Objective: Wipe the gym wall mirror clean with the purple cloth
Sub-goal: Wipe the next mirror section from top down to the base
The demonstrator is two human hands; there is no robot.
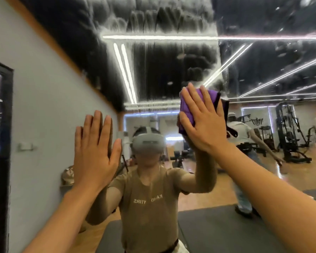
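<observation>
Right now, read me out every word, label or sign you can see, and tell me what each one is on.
"YIIRS": mirrored white letters on the tan T-shirt reflected in the wall mirror.
"KAHD" or similar: same shirt, mirrored, partly smeared; uncertain.
Black emblem on the far gym wall: too blurred to read.
Purple cloth: no text visible.

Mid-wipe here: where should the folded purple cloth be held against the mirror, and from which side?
Flat on its broad folded face, from the room side: the folded purple cloth lies flush on the mirror, so the right hand presses it with straight spread fingers rather than pinching an edge.
</observation>
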